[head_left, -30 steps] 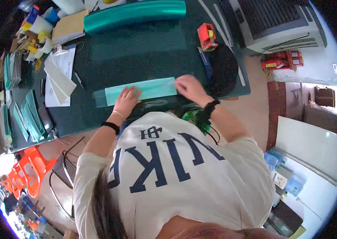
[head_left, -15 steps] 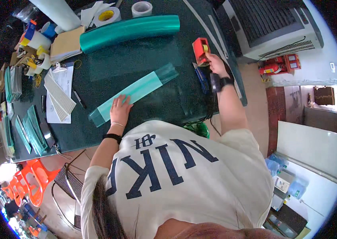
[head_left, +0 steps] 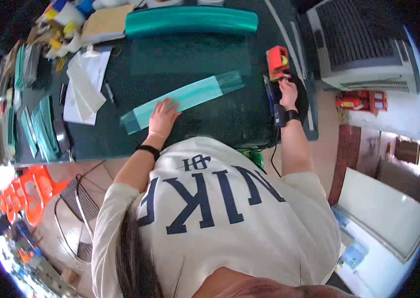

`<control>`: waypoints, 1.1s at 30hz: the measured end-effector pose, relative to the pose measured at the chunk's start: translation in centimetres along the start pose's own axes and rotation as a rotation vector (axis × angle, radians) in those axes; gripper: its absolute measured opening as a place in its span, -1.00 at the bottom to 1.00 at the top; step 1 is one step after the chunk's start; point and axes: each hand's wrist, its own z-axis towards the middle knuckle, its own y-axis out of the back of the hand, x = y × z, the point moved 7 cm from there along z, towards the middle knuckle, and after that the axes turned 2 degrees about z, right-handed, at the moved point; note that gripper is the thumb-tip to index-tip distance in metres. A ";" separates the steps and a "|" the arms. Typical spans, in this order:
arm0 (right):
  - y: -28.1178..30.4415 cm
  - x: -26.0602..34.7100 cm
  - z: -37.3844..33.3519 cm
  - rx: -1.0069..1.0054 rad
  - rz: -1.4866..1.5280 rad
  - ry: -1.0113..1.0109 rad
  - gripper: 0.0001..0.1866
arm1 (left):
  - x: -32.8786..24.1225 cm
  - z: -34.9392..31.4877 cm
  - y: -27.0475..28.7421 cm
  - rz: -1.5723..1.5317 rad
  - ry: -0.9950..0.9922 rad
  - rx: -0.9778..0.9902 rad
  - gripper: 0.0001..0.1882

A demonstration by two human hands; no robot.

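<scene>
A pale green strip [head_left: 200, 93] with clear film sticking out past both ends lies slantwise on the dark table. My left hand [head_left: 164, 118] rests on it, fingers spread, toward its left part. At the right, a red tape dispenser [head_left: 275, 59] holds a small roll of tape. The fingers of my right hand [head_left: 288, 94] are pinched together at the dispenser's near end. Whatever is between them is too small to make out. Just left of that hand lies a blue utility knife [head_left: 269, 94].
A shiny green roll [head_left: 190, 22] spans the back of the table. Ribbed white strips [head_left: 85, 82] lie over a clipboard [head_left: 103, 64] at the left, with a pen [head_left: 109, 93] beside them. Green pieces [head_left: 46, 129] sit near the left edge. An air cooler [head_left: 364, 44] stands beyond the right edge.
My right hand has drawn back from the dispenser's side to its near end, fingers pinched. My left hand stays on the strip. The whole view has shifted.
</scene>
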 end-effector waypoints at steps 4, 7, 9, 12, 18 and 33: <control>1.0 -0.8 0.5 -0.184 -0.055 0.116 -0.76 | -0.5 0.2 0.1 0.000 -0.002 0.001 -0.59; 0.7 -0.8 0.2 -0.268 -0.165 0.154 -0.73 | -0.5 0.2 -0.2 0.014 -0.010 -0.032 -0.60; 1.2 -1.3 -0.4 -0.395 -0.244 0.094 -0.70 | -0.5 0.0 -0.4 0.013 -0.021 -0.052 -0.60; 0.2 1.0 -1.7 -0.457 -0.254 0.275 -0.69 | -0.4 0.0 -0.8 0.024 -0.039 -0.061 -0.60; -17.1 9.5 -14.1 0.230 -0.449 0.387 -0.72 | 0.0 -0.4 -0.7 -0.025 0.000 -0.070 -0.61; -31.7 -2.4 -19.2 0.973 -1.449 -0.011 -0.52 | 0.3 -0.3 -0.3 -0.082 0.008 -0.145 -0.64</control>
